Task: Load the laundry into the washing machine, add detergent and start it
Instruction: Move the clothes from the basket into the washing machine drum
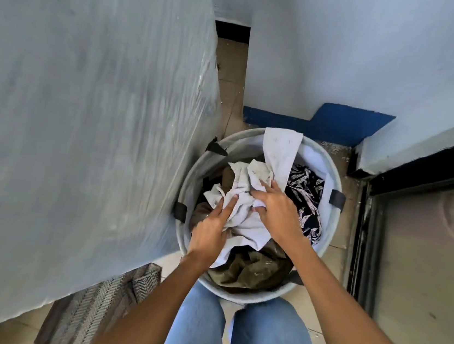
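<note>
A round grey laundry basket (331, 224) with black handles stands on the floor in front of my knees. It is full of clothes: a crumpled white cloth (245, 220) on top, a dark patterned garment (307, 198) at the right and an olive-brown garment (254, 269) at the near side. My left hand (211, 232) reaches into the basket with fingers extended on the white cloth. My right hand (278, 211) lies on the same cloth, fingers spread and pressing into its folds. The washing machine is a large bulk under a clear plastic cover (86, 97) at the left.
A woven mat (95, 301) lies on the tiled floor by the covered machine's near corner. White walls with a blue base strip (312, 122) close the space behind the basket. A dark-framed door threshold (367, 232) runs along the right.
</note>
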Demonstrator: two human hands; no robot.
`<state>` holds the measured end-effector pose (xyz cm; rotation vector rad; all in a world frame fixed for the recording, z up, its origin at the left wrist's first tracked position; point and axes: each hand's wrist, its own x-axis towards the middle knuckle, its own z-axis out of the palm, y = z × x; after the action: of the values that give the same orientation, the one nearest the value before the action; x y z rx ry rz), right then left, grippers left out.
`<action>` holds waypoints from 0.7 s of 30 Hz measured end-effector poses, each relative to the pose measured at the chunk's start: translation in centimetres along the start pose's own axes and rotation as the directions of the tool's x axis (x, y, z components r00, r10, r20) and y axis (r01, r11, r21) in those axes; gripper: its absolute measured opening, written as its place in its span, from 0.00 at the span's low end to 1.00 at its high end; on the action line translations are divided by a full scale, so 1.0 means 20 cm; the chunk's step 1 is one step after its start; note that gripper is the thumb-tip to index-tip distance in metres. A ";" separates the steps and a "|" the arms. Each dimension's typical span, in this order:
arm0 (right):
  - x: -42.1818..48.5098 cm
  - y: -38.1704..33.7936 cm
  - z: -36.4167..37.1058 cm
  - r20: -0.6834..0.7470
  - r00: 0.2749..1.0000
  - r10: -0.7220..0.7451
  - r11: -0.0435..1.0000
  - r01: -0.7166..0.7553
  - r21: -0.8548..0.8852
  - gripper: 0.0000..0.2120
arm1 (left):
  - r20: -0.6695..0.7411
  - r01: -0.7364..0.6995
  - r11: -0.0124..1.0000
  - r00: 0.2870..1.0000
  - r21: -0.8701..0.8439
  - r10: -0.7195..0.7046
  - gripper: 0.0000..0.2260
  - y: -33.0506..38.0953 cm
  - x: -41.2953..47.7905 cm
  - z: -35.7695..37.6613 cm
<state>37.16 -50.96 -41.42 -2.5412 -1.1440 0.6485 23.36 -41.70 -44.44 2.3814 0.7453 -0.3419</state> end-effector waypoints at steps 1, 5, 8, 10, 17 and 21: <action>-0.04 -0.02 -0.05 -0.015 1.000 0.009 0.999 -0.008 0.045 0.20 | -0.005 -0.001 1.000 1.000 -0.001 0.001 0.35 0.03 -0.03 -0.04; -0.15 -0.11 -0.27 -0.073 0.997 0.030 0.985 -0.018 0.169 0.16 | -0.064 -0.052 0.998 0.997 -0.031 0.050 0.33 0.14 -0.17 -0.20; -0.22 -0.20 -0.44 -0.100 0.994 0.047 0.962 -0.018 0.272 0.15 | -0.103 -0.080 0.995 0.992 -0.065 0.073 0.32 0.22 -0.26 -0.37; -0.27 -0.25 -0.54 -0.137 0.989 0.052 0.946 -0.005 0.323 0.14 | -0.139 -0.113 0.991 0.985 -0.075 0.102 0.31 0.28 -0.31 -0.49; -0.44 -0.47 -0.96 -0.257 0.966 0.043 0.915 0.065 0.399 0.15 | -0.295 -0.220 0.972 0.937 -0.079 0.188 0.29 0.51 -0.52 -0.92; -0.49 -0.60 -1.17 -0.342 0.940 -0.009 0.899 0.157 0.408 0.15 | -0.397 -0.273 0.961 0.887 -0.036 0.237 0.27 0.59 -0.61 -1.11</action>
<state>35.70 -52.21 -13.56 -2.1058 -0.8715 0.3757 21.79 -40.70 -16.64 2.4477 0.5884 0.2821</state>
